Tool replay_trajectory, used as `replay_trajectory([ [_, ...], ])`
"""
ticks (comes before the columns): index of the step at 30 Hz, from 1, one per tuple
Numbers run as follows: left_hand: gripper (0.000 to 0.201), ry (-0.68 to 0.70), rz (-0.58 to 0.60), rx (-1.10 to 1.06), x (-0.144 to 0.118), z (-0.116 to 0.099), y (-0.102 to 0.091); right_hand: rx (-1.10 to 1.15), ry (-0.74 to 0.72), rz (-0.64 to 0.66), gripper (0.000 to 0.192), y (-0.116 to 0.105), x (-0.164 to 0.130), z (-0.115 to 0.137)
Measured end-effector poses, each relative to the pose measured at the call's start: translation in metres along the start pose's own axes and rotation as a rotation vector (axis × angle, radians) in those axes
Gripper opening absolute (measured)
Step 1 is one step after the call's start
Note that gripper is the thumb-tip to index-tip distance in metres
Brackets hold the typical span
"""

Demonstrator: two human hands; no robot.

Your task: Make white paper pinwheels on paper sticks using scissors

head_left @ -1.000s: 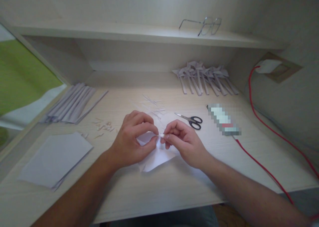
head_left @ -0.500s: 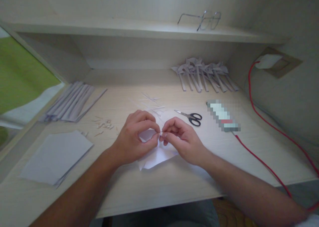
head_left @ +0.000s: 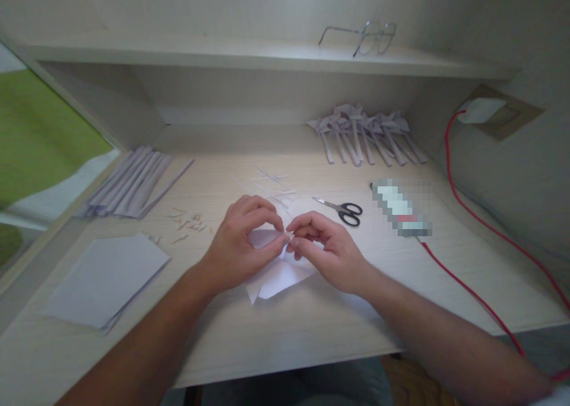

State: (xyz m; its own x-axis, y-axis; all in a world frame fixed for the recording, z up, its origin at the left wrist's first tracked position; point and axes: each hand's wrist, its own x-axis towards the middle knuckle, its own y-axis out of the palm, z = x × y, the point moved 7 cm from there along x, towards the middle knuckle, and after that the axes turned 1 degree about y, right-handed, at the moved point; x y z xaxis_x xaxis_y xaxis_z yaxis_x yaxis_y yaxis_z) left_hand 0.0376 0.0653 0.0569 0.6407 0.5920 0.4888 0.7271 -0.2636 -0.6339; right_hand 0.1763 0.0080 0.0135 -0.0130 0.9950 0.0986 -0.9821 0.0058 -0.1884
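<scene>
A white paper pinwheel head [head_left: 282,280], cut and folded, is between my two hands above the desk. My left hand [head_left: 240,243] is closed at its centre, thumb pressed on the paper and index finger arched over it. From the other side my right hand [head_left: 329,251] pinches the same centre with thumb and fingertips. Something small and pale sits between the fingertips, too small to name. Black-handled scissors [head_left: 348,212] lie just beyond my right hand. Thin white paper strips [head_left: 271,174] and small pale bits [head_left: 191,222] are scattered past my left hand.
Stacked paper sheets [head_left: 107,281] and rolled paper sticks [head_left: 129,183] lie at the left. Several finished paper pinwheels [head_left: 356,124] rest at the back right. A phone [head_left: 401,207] with a red cable [head_left: 467,293] lies at the right. Glasses [head_left: 378,36] sit on the shelf [head_left: 200,56].
My left index finger has lifted slightly from the paper's centre, while the thumb has shifted a little right. The right hand keeps its pinch. The view has moved slightly.
</scene>
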Motion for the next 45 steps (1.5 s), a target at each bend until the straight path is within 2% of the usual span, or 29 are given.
replay_trajectory([
  [3, 0.012, 0.015, -0.073, 0.062, 0.000, 0.001, -0.009, -0.023, 0.011, -0.050, 0.011, -0.004, 0.002, -0.002],
  [5, 0.019, -0.015, -0.165, 0.089, -0.001, 0.006, -0.020, -0.013, 0.016, -0.116, 0.011, -0.010, 0.004, -0.004],
  [8, 0.022, -0.201, -0.373, 0.072, -0.005, 0.026, -0.039, 0.021, 0.009, -0.225, 0.011, -0.020, 0.006, -0.005],
  [9, 0.022, -0.279, -0.410, 0.047, -0.006, 0.033, -0.041, 0.033, 0.008, -0.256, 0.011, -0.023, 0.006, -0.005],
  [11, 0.023, -0.422, -0.375, -0.013, -0.007, 0.045, -0.037, 0.051, 0.016, -0.302, 0.011, -0.027, 0.007, -0.006],
  [13, 0.023, -0.520, -0.254, -0.055, -0.006, 0.051, -0.025, 0.057, 0.029, -0.329, 0.012, -0.028, 0.006, -0.007],
  [14, 0.021, -0.549, -0.201, -0.065, -0.006, 0.052, -0.020, 0.055, 0.034, -0.336, 0.012, -0.028, 0.006, -0.007],
  [16, 0.014, -0.569, -0.174, -0.070, -0.007, 0.051, -0.014, 0.051, 0.035, -0.340, 0.013, -0.028, 0.006, -0.006],
  [21, 0.008, -0.503, -0.221, -0.094, -0.008, 0.047, -0.011, 0.044, 0.003, -0.308, 0.017, -0.026, 0.006, -0.004],
  [27, 0.017, -0.151, -0.187, 0.093, -0.003, 0.025, -0.013, 0.004, -0.015, -0.215, 0.011, -0.020, 0.005, -0.004],
  [31, 0.023, 0.011, -0.087, 0.195, -0.003, 0.018, -0.004, -0.082, -0.034, -0.130, 0.012, -0.012, 0.002, -0.003],
  [36, 0.019, 0.073, -0.028, 0.413, -0.002, 0.014, -0.001, -0.237, -0.068, -0.127, 0.011, -0.009, -0.001, -0.002],
  [41, 0.021, 0.108, 0.019, 0.298, -0.002, 0.011, 0.000, -0.287, -0.089, -0.125, 0.010, -0.009, -0.001, 0.001],
  [45, 0.022, 0.075, 0.006, 0.215, -0.002, 0.015, 0.000, -0.295, -0.125, -0.113, 0.011, -0.009, -0.001, 0.006],
])
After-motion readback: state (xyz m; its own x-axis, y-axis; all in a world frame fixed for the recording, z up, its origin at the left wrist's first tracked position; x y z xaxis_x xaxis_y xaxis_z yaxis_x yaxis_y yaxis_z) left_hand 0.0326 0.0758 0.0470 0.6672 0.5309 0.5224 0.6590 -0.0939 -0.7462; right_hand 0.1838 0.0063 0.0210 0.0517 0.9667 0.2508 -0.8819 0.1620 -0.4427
